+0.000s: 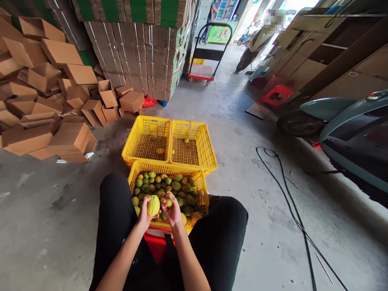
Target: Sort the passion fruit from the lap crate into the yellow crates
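Observation:
My left hand (143, 213) is closed round a large yellow-green fruit (153, 205), which looks like a lemon. Close beside it, my right hand (173, 212) grips a smaller yellow-green fruit (169, 199) between thumb and fingers. Both hands are above the near end of a yellow plastic crate (169, 165) between my knees. Many green and yellowish fruits (176, 186) of the same sort fill that crate. My hands hide part of the fruit underneath.
Two yellow crates (171, 141) stand side by side just beyond, with a few fruits on their floors. Cardboard boxes (72, 137) are heaped at left, near strapped cardboard stacks (130, 56). A hand truck (201, 72), scooters (348, 125), a red stool (275, 95) and a black cable (291, 198) also appear.

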Action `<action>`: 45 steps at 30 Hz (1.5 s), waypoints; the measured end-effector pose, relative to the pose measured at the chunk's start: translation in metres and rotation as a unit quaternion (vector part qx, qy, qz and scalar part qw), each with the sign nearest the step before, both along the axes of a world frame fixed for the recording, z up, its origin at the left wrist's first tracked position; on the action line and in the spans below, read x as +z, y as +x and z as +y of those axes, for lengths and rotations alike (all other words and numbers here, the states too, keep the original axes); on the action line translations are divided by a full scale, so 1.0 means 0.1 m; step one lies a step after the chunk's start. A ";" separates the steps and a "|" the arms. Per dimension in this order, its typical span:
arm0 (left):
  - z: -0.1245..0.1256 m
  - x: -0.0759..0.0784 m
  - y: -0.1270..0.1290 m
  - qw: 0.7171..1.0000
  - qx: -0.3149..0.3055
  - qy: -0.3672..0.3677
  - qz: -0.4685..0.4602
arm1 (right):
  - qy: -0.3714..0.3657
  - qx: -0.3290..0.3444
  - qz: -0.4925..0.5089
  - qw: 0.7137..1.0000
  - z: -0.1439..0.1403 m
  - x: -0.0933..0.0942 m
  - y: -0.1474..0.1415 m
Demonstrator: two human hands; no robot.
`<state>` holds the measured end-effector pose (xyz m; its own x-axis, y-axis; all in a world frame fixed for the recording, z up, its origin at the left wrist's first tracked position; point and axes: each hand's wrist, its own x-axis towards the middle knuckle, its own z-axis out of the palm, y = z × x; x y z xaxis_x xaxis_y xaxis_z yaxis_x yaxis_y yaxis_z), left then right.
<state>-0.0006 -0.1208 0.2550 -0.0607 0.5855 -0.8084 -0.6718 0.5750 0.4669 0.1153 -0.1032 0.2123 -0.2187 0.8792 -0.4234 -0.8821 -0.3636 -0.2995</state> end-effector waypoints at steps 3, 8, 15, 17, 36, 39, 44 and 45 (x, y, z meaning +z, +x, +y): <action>0.01 0.01 0.00 1.000 0.011 -0.008 0.003 | 0.024 0.000 -0.013 1.000 0.00 0.01 -0.02; 0.01 -0.01 0.00 0.994 0.093 0.049 -0.037 | 0.018 0.020 0.020 0.999 0.00 -0.02 0.01; 0.01 0.03 -0.01 0.992 0.111 0.023 -0.058 | 0.016 -0.013 0.044 0.999 0.03 -0.02 0.03; 0.01 0.05 -0.01 0.992 0.114 0.022 -0.048 | 0.004 -0.003 0.039 0.999 0.03 -0.03 0.02; 0.00 -0.03 -0.02 0.993 0.086 0.069 -0.032 | 0.036 0.006 0.021 0.999 0.02 -0.09 -0.02; -0.01 -0.01 0.01 0.996 0.056 0.074 -0.013 | 0.009 -0.025 -0.008 1.000 0.01 -0.08 -0.04; -0.03 -0.03 0.01 0.997 0.038 0.067 -0.015 | 0.013 -0.002 -0.039 0.999 -0.02 -0.08 -0.06; -0.02 -0.04 0.01 0.997 0.047 0.057 -0.022 | 0.018 0.002 -0.039 0.999 -0.02 -0.09 -0.06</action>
<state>0.0006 -0.1231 0.2513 -0.0855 0.6674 -0.7398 -0.7418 0.4531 0.4945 0.1092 -0.1051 0.2038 -0.1904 0.8934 -0.4069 -0.8537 -0.3553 -0.3807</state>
